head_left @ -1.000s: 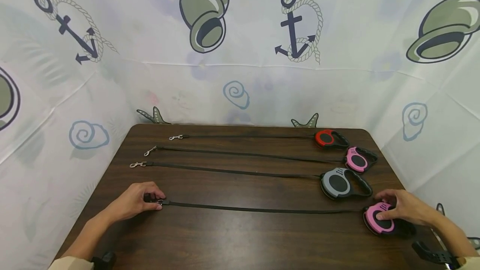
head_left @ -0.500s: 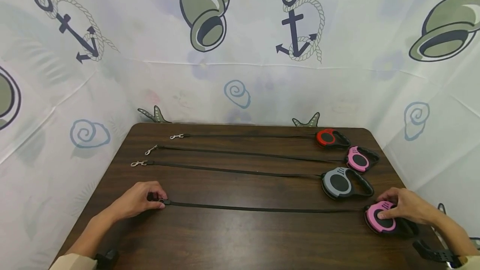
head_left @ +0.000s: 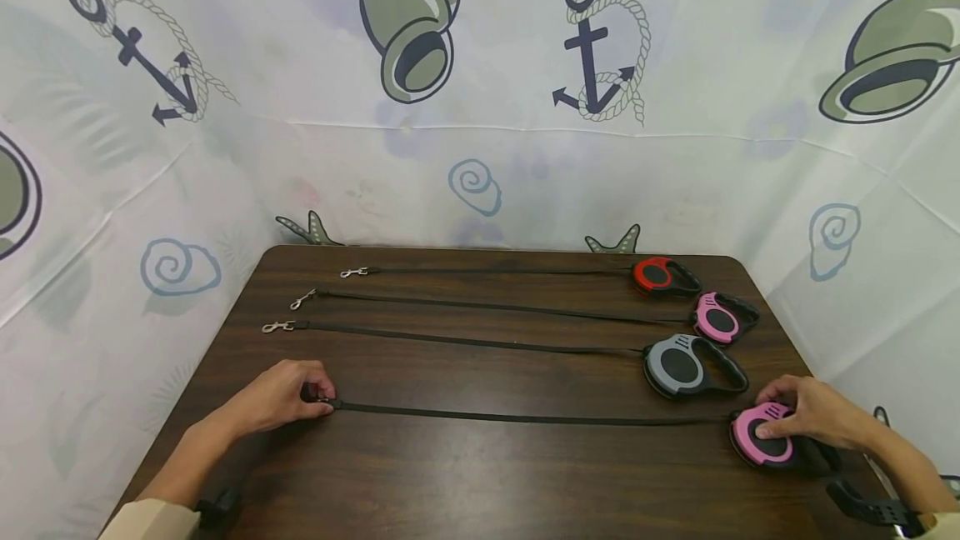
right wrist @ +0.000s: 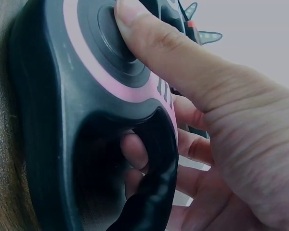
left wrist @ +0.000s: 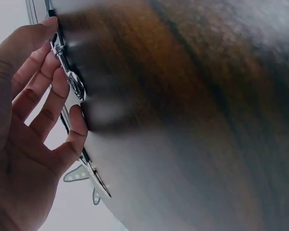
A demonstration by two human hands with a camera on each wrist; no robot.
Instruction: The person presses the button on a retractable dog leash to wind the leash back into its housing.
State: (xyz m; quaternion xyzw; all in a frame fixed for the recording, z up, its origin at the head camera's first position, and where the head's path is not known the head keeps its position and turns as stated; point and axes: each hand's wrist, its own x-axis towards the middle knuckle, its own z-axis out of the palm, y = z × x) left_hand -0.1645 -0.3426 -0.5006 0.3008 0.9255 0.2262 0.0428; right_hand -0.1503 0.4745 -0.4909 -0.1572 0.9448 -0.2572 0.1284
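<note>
A retractable dog leash with a pink and black case (head_left: pixel 761 434) lies nearest the front, its black strap (head_left: pixel 525 418) stretched straight across the table. My left hand (head_left: pixel 288 397) pinches the strap's clip end between thumb and fingers; the silver snap hook (left wrist: pixel 74 84) shows along the fingers in the left wrist view. At the other end my right hand (head_left: pixel 821 413) grips the pink case, thumb on its black round centre (right wrist: pixel 113 36). In the right wrist view, fingertips reach around behind the black handle (right wrist: pixel 154 168).
Three more leashes lie stretched out in rows behind: a grey one (head_left: pixel 673 365), a smaller pink one (head_left: pixel 715 319) and a red one (head_left: pixel 651 275) at the back. Their silver snap hooks (head_left: pixel 279 327) point left. A patterned white cloth (head_left: pixel 465 173) surrounds the brown table (head_left: pixel 480 490).
My left hand has shifted slightly to the right with the clip end. The right hand keeps its hold on the pink case, and the other leashes lie as before.
</note>
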